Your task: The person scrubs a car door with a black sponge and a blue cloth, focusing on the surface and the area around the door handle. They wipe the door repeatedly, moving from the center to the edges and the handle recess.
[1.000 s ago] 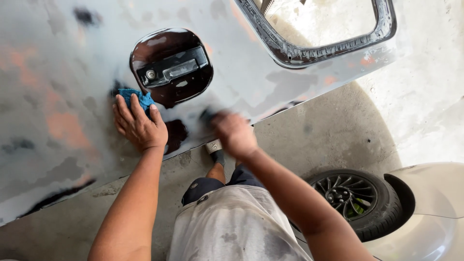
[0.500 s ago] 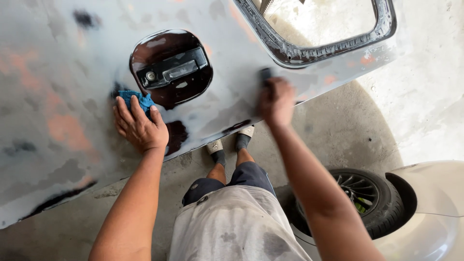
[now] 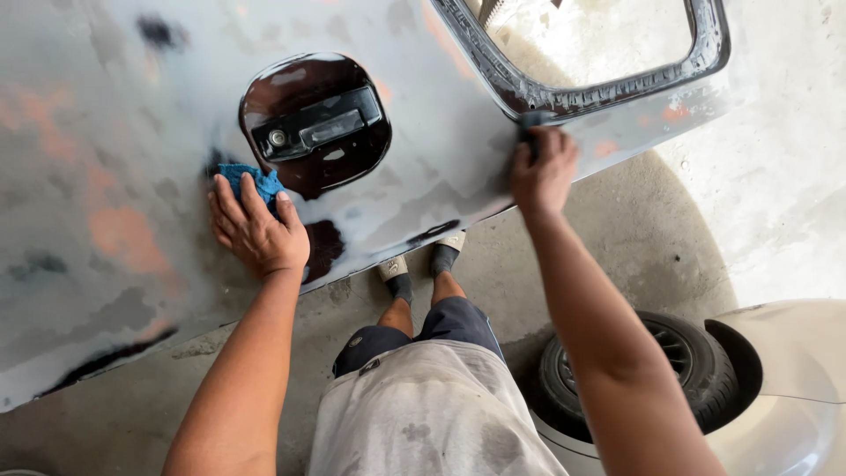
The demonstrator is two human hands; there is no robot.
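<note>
Two hands are seen on a sanded grey car door panel (image 3: 115,159). Left hand (image 3: 256,231): laid flat, fingers spread, pressing a blue cloth (image 3: 251,181) just left of the dark handle recess (image 3: 317,123). Right hand (image 3: 544,167): closed around a small dark sanding block (image 3: 529,123), shifted further right and farther up since the earlier frame, now touching the window frame (image 3: 608,88). Tyre (image 3: 643,375) noted at near right.
</note>
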